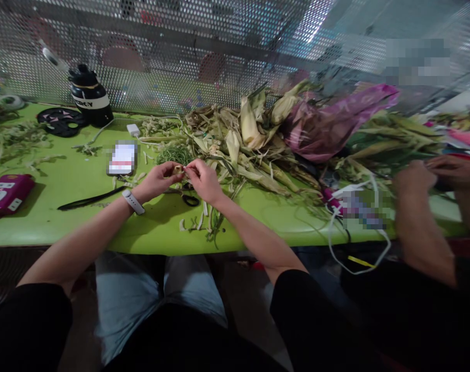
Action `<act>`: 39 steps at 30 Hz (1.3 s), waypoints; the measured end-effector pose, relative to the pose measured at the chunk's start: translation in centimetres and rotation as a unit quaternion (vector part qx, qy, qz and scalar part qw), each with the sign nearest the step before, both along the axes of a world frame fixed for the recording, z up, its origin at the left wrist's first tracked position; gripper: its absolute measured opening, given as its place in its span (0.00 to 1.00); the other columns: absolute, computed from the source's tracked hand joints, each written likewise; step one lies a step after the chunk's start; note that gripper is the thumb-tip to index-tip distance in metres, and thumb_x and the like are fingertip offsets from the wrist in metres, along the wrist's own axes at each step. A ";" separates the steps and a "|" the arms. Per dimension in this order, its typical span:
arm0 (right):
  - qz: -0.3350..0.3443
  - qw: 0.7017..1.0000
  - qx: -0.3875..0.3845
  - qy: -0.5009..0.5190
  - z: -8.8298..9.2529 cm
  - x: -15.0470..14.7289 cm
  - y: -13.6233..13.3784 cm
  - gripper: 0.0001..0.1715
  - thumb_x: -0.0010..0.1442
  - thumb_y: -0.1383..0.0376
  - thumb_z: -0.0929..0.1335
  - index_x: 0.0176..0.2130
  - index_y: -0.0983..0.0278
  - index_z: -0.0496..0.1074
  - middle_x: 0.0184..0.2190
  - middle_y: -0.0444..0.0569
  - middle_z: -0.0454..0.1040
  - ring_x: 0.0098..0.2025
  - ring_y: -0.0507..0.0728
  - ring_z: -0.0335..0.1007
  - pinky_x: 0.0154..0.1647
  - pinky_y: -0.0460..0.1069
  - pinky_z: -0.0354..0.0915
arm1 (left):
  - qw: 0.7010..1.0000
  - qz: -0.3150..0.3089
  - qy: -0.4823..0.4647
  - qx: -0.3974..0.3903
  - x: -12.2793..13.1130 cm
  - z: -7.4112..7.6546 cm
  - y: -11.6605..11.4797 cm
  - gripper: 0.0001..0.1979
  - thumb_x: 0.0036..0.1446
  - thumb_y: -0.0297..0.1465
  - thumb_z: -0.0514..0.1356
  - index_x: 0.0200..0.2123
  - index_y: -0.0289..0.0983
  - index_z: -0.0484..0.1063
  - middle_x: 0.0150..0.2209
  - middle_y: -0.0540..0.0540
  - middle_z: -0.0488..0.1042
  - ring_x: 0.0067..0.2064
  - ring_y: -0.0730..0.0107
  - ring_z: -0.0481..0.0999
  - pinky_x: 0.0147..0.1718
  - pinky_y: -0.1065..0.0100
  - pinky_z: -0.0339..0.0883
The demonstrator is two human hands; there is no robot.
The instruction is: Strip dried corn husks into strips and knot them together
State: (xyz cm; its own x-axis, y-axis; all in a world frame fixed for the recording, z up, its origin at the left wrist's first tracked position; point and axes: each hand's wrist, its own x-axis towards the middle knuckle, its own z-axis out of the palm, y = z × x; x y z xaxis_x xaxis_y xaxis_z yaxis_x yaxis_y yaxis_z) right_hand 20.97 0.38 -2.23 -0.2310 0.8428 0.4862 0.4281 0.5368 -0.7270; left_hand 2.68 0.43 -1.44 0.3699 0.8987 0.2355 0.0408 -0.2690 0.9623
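Observation:
Both hands meet above the green table, fingertips nearly touching. Between thumb and fingers, my left hand grips a small yellowish-brown piece, perhaps husk; its exact kind is too small to tell. My right hand is pinched closed against that piece, and whatever lies between its fingertips is hidden. Black-handled scissors lie just beneath the hands. Behind them sits a clump of thin green strands. A heap of dry corn husks spreads to the right, with pale husk strips scattered in front.
A phone, black strap, magenta power socket and black bottle stand to the left. A pink plastic bag rests among husks. At right are a white cable and another person's hands. Perforated metal panel behind.

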 end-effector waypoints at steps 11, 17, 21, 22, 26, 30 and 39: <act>0.044 0.973 -0.097 0.203 2.0 1.4 0.5 0.22 0.50 0.52 0.75 0.40 0.60 0.71 0.28 0.41 0.70 0.28 0.50 0.64 0.32 0.48 0.66 | 0.989 0.050 -0.094 -0.098 -1.0 -0.1 1.0 0.19 0.45 0.41 0.72 0.32 0.34 0.73 0.29 0.48 0.75 0.28 0.78 0.73 0.31 0.71 0.69; 0.123 0.963 -0.119 0.209 2.0 1.2 -0.2 0.18 0.52 0.53 0.75 0.40 0.59 0.77 0.33 0.44 0.72 0.32 0.51 0.67 0.37 0.50 0.70 | 0.986 0.029 -0.089 -0.141 -0.8 0.0 0.7 0.20 0.41 0.39 0.74 0.33 0.33 0.75 0.29 0.48 0.76 0.28 0.78 0.73 0.32 0.72 0.70; 0.122 0.963 -0.090 0.221 2.1 1.0 -0.3 0.18 0.50 0.50 0.76 0.33 0.59 0.77 0.39 0.47 0.73 0.36 0.52 0.70 0.34 0.49 0.70 | 0.989 0.002 -0.067 -0.134 -0.6 0.1 0.4 0.21 0.40 0.40 0.75 0.34 0.33 0.77 0.31 0.46 0.78 0.30 0.75 0.75 0.34 0.69 0.72; 0.136 0.960 -0.108 0.221 2.1 0.9 -0.3 0.20 0.49 0.48 0.76 0.33 0.60 0.76 0.38 0.47 0.73 0.33 0.51 0.69 0.31 0.49 0.70 | 0.990 -0.002 -0.063 -0.127 -0.6 0.1 0.3 0.21 0.40 0.40 0.74 0.34 0.33 0.77 0.31 0.46 0.78 0.30 0.74 0.75 0.34 0.68 0.72; 0.176 0.939 -0.217 0.201 2.1 0.3 -0.6 0.27 0.49 0.46 0.75 0.40 0.61 0.72 0.26 0.41 0.73 0.20 0.47 0.62 0.20 0.46 0.64 | 0.994 0.010 -0.049 -0.097 -0.4 0.1 0.2 0.22 0.41 0.42 0.74 0.35 0.33 0.76 0.31 0.46 0.78 0.31 0.73 0.76 0.34 0.67 0.72; 0.138 0.937 -0.237 0.215 1.9 0.1 -0.5 0.29 0.48 0.48 0.76 0.39 0.60 0.63 0.23 0.37 0.73 0.18 0.46 0.63 0.18 0.43 0.60 | 0.998 0.042 -0.033 -0.043 -0.3 -0.1 0.2 0.21 0.44 0.42 0.72 0.36 0.32 0.75 0.31 0.45 0.78 0.31 0.73 0.75 0.34 0.68 0.70; 0.154 0.934 -0.255 0.195 1.4 0.3 0.0 0.31 0.47 0.49 0.76 0.39 0.60 0.60 0.22 0.35 0.70 0.18 0.46 0.61 0.18 0.43 0.57 | 0.993 0.061 0.049 0.094 0.0 0.1 -0.3 0.21 0.49 0.43 0.68 0.40 0.32 0.76 0.37 0.42 0.79 0.36 0.68 0.76 0.39 0.65 0.70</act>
State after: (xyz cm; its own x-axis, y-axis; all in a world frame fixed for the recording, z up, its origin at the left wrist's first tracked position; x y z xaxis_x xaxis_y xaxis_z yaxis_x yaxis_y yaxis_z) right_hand 21.27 0.36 -0.79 -0.3908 0.9102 0.1369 -0.0403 0.1317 -0.9905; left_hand 2.69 0.16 -1.38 0.2906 0.8820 0.3709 0.1742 -0.4299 0.8859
